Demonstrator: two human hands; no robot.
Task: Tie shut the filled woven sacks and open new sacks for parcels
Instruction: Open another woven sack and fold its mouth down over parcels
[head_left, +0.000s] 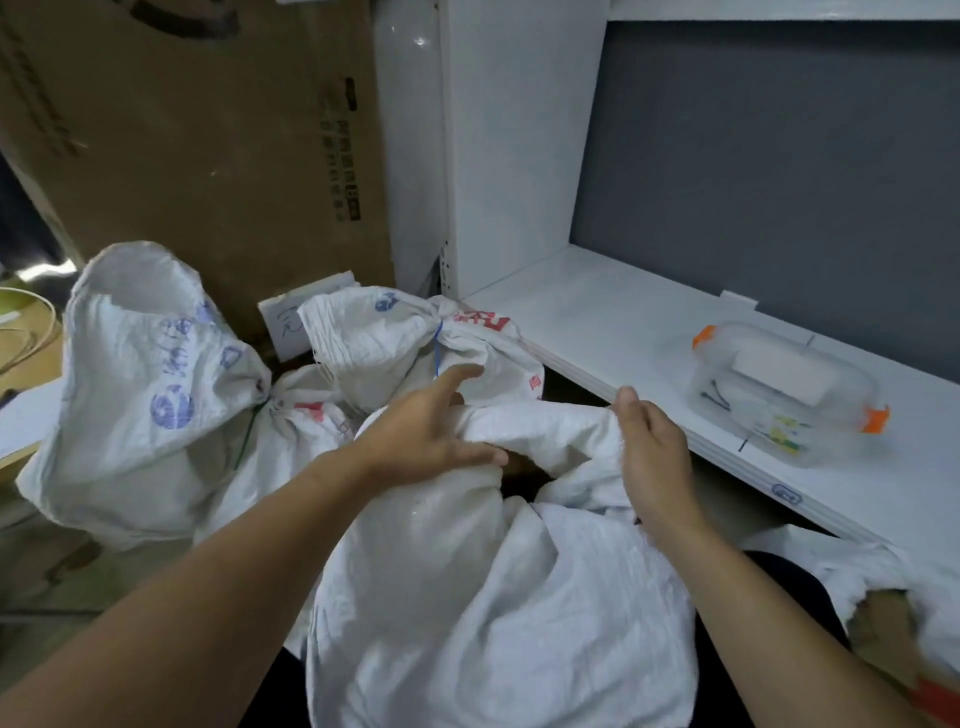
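Observation:
A filled white woven sack (467, 597) stands right in front of me with its mouth still gaping. My left hand (431, 431) grips the left part of the rolled rim, thumb under the cloth. My right hand (649, 452) pinches the right end of that rim. Behind it lies a sack (395, 338) tied with a blue tie. To the left, another sack (145, 395) with blue print is tied with a green tie, its top flaring open above the knot.
A white shelf (649, 332) runs along the right and carries a clear plastic box with orange clips (789, 395). A large cardboard box (208, 145) leans at the back left. Another white sack (883, 577) shows at the lower right.

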